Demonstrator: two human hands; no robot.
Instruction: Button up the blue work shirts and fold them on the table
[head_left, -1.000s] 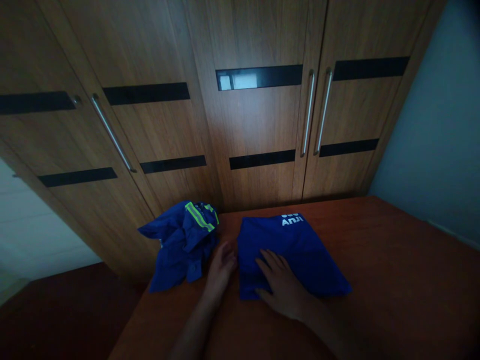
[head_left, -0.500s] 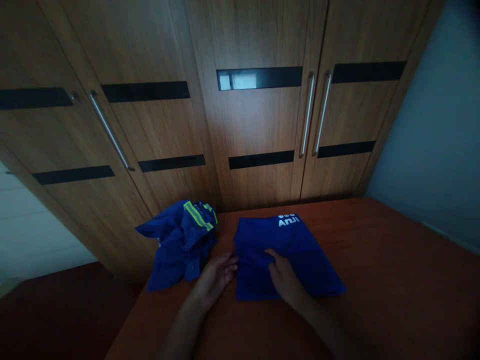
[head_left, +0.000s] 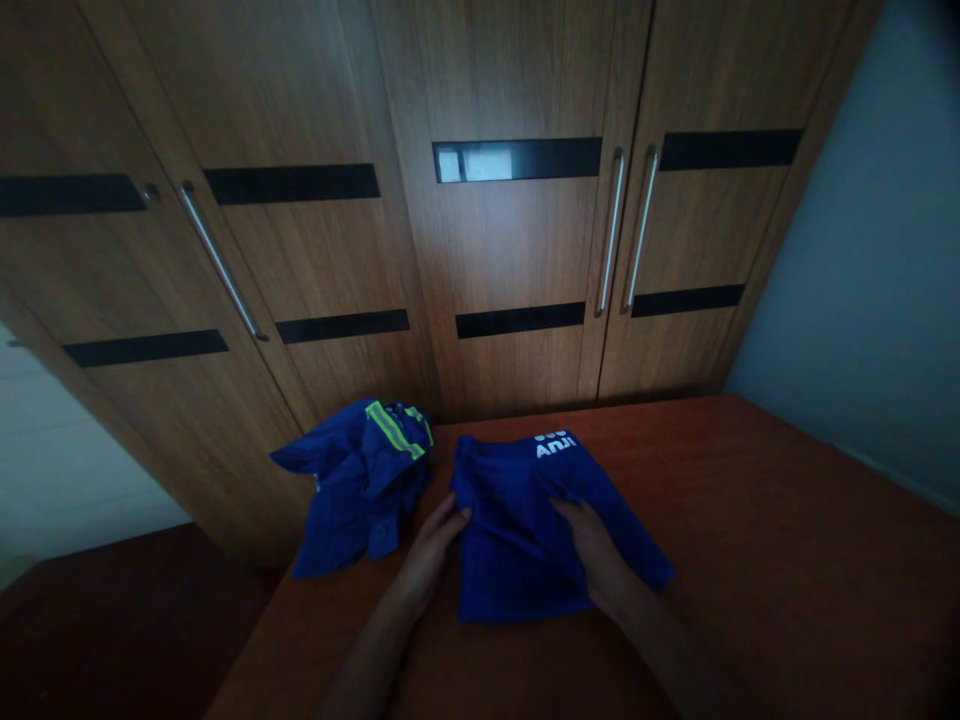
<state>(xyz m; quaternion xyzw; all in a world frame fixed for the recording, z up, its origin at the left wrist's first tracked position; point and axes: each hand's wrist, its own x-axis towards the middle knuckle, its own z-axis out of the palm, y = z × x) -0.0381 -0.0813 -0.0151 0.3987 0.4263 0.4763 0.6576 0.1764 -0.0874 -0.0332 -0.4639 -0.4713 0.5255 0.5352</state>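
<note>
Wooden wardrobe doors (head_left: 517,250) are seen behind a reddish bench (head_left: 757,530), where a blue garment (head_left: 510,590) is laid beside a crumpled striped one (head_left: 341,500). Its cloth is pinched by the right hand's (head_left: 602,562) fingers; its left edge is touched by the left hand (head_left: 429,556), whose grip cannot be told.

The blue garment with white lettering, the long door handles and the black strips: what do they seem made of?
Blue garment: woven or knitted fabric, seemingly matte; it bends in soft creases. Door handles: probably smooth metal, judging by their silvery sheen. Black strips: perhaps glass or glossy plastic, since one mirrors a bright patch.
</note>
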